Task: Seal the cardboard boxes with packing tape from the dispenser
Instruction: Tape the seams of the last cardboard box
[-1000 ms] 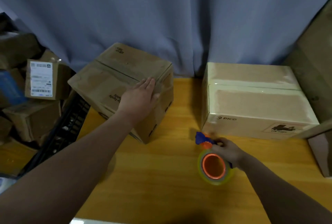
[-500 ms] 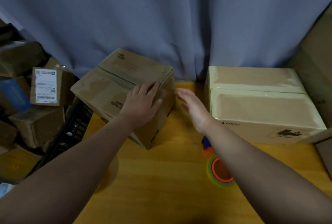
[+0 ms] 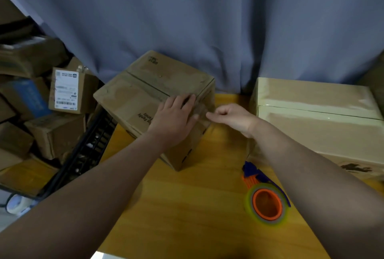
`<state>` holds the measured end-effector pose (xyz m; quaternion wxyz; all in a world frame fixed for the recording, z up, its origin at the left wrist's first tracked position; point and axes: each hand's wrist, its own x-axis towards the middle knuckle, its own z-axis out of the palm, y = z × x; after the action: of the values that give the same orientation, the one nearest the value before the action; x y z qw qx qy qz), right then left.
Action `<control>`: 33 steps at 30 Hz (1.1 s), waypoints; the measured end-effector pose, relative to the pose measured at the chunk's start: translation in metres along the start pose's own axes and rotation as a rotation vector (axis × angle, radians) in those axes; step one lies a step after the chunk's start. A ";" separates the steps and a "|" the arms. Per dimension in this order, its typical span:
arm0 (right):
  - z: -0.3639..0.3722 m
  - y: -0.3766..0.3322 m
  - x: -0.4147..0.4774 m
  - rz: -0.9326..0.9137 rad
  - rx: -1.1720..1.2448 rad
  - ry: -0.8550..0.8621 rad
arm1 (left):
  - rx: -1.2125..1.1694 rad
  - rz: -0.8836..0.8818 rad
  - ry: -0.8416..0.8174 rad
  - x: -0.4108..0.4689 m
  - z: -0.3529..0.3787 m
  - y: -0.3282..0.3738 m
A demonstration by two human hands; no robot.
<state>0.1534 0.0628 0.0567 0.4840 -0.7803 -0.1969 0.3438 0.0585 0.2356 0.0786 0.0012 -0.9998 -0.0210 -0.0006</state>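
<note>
Our left hand (image 3: 174,117) lies spread flat on the brown box (image 3: 145,94); our right hand (image 3: 230,116) is curled, fingertips pinched at its near edge. We see the tape dispenser (image 3: 265,200) resting on the desk (image 3: 187,206), beside the taped box (image 3: 318,117).

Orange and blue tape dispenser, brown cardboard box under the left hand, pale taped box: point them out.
Orange and blue tape dispenser (image 3: 266,204), head view, orange core.
Brown cardboard box (image 3: 133,100), head view, top flap.
Pale taped cardboard box (image 3: 315,125), head view, top face.
</note>
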 end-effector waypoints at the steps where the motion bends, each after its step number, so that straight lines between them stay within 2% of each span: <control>1: -0.002 0.004 -0.002 0.001 0.022 0.003 | 0.011 0.000 -0.005 0.000 0.000 0.001; 6: 0.008 0.019 -0.010 0.018 0.146 0.067 | -0.023 0.026 -0.084 0.001 -0.005 -0.003; 10: 0.022 0.028 -0.005 0.056 0.078 0.155 | -0.130 0.090 -0.283 0.003 -0.017 -0.014; 14: 0.035 0.032 0.008 0.068 0.061 0.214 | -0.082 0.131 -0.181 -0.004 -0.006 -0.019; 22: 0.071 0.038 0.049 -0.024 0.030 0.357 | -0.092 0.125 -0.129 -0.003 0.001 -0.022; 27: 0.082 0.052 0.051 0.063 -0.025 0.448 | -0.086 0.119 -0.130 -0.006 0.003 -0.020; 30: 0.072 0.049 0.046 0.051 -0.138 0.433 | -0.093 0.059 -0.021 0.000 -0.005 -0.009; 32: 0.056 0.045 0.040 0.033 -0.271 0.398 | 0.009 -0.019 0.066 0.012 -0.010 0.002; 33: 0.046 0.041 0.036 0.015 -0.307 0.417 | 0.093 -0.056 0.048 0.017 -0.008 0.007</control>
<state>0.1438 0.0959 -0.0064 0.3873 -0.9001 -0.1369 0.1451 0.0759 0.2290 0.0863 0.0479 -0.9974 -0.0488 -0.0237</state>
